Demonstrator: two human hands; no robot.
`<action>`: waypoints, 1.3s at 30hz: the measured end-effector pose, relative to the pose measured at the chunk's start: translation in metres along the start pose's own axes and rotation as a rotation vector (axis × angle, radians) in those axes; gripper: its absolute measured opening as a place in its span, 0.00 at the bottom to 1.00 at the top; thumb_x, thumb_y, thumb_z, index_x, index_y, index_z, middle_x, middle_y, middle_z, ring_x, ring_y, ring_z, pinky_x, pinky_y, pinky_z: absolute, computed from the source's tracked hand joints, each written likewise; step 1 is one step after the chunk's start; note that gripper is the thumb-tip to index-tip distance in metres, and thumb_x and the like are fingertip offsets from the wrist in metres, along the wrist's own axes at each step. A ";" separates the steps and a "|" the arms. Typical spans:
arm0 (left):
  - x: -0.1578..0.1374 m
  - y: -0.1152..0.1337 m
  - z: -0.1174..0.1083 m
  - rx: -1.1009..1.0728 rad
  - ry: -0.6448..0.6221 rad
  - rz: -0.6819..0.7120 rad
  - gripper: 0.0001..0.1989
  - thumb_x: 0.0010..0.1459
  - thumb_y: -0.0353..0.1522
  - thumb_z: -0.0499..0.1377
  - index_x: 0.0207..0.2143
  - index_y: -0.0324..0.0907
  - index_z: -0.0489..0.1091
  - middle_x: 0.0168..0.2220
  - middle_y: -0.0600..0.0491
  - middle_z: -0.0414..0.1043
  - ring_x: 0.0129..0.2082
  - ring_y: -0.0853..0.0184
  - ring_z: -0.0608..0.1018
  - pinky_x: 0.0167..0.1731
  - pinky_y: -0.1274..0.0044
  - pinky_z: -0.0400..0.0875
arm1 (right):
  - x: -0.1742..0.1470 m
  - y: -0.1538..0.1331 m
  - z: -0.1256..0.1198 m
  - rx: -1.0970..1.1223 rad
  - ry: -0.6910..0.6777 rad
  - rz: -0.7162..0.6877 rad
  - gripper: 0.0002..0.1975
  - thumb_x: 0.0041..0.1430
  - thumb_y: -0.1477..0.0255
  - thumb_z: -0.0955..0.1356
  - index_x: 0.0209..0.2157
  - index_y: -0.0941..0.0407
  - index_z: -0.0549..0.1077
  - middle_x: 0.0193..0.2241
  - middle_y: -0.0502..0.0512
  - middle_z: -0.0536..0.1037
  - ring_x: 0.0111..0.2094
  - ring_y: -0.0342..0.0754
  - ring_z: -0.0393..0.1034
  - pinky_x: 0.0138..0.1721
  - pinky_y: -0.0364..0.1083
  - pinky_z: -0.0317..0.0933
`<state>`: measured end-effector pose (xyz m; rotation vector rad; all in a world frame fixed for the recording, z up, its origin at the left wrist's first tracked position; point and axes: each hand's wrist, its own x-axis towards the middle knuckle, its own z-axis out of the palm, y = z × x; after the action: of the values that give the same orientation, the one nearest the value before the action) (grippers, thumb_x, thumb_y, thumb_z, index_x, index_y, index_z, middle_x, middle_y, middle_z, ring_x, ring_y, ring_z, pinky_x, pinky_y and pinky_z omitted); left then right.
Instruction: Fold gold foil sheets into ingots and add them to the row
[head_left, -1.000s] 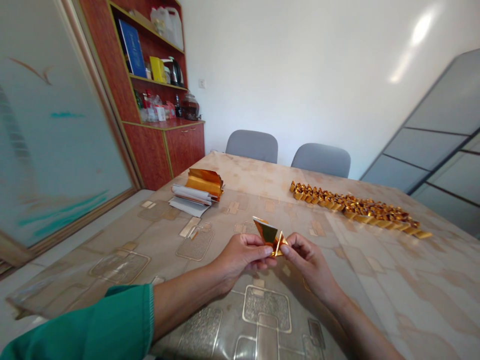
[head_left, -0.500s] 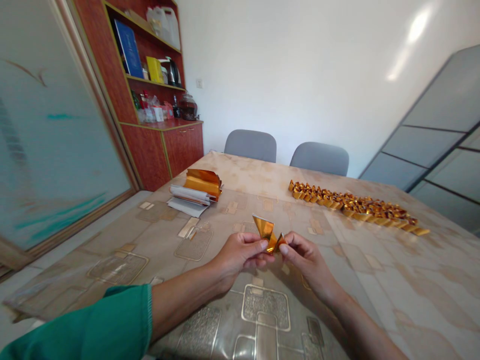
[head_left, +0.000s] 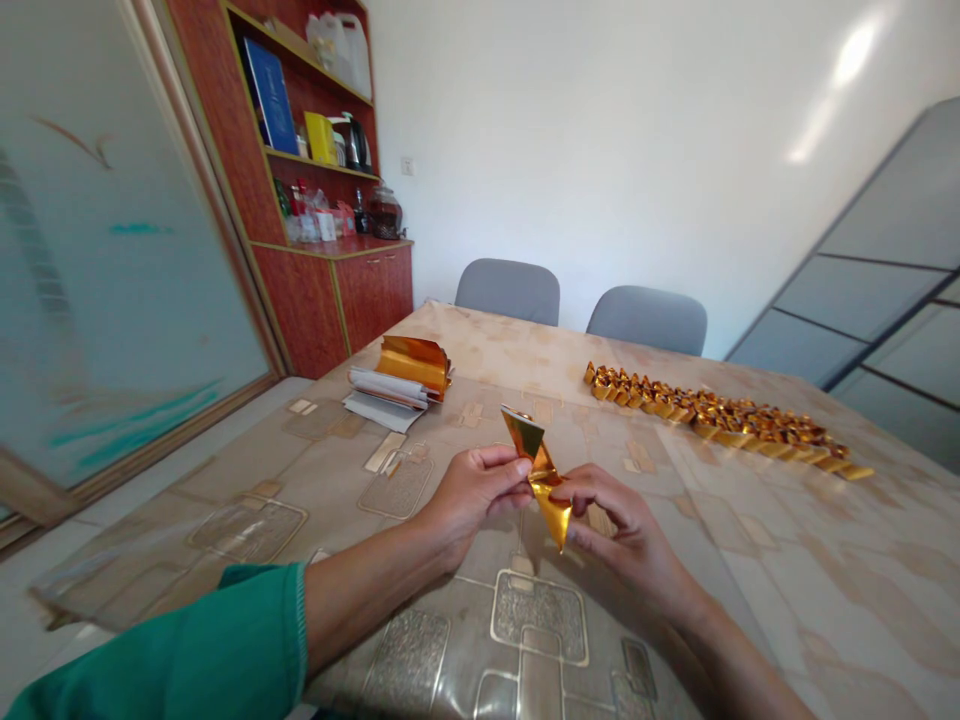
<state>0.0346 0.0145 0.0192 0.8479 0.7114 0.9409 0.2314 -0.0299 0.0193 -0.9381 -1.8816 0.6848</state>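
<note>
A piece of folded gold paper is held over the counter, just below the middle of the frame. Its narrow middle is pinched between the thumb and fingers of the left hand; its lower part is touched by the fingers of the right hand, whose closure cannot be told. The paper is judged light, thin, slick-faced and easily creased; hold is best taken lightly along the folded edges. A stack of sheets is noted left of centre, rows of folded gold pieces right of centre.
</note>
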 end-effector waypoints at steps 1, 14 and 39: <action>0.000 -0.001 0.000 0.008 -0.003 0.002 0.14 0.47 0.35 0.71 0.34 0.36 0.78 0.34 0.49 0.80 0.29 0.73 0.78 0.31 0.82 0.73 | 0.000 0.000 0.000 -0.012 -0.011 -0.016 0.09 0.61 0.70 0.71 0.44 0.45 0.77 0.36 0.52 0.75 0.36 0.49 0.69 0.38 0.49 0.63; -0.002 -0.002 0.005 0.161 0.044 0.179 0.14 0.48 0.35 0.68 0.29 0.40 0.65 0.26 0.55 0.76 0.24 0.72 0.76 0.26 0.81 0.70 | -0.005 0.007 -0.002 -0.148 0.002 -0.068 0.11 0.59 0.72 0.71 0.44 0.49 0.74 0.33 0.51 0.76 0.32 0.47 0.69 0.34 0.46 0.64; -0.005 -0.009 0.010 0.337 0.046 0.376 0.05 0.51 0.30 0.64 0.31 0.40 0.71 0.30 0.52 0.77 0.31 0.67 0.78 0.32 0.78 0.71 | 0.000 -0.001 0.014 0.072 0.073 0.061 0.07 0.63 0.65 0.69 0.32 0.52 0.77 0.34 0.53 0.75 0.37 0.49 0.70 0.40 0.48 0.62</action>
<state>0.0438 0.0037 0.0166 1.2916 0.7774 1.1958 0.2188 -0.0313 0.0138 -0.9652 -1.7589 0.7398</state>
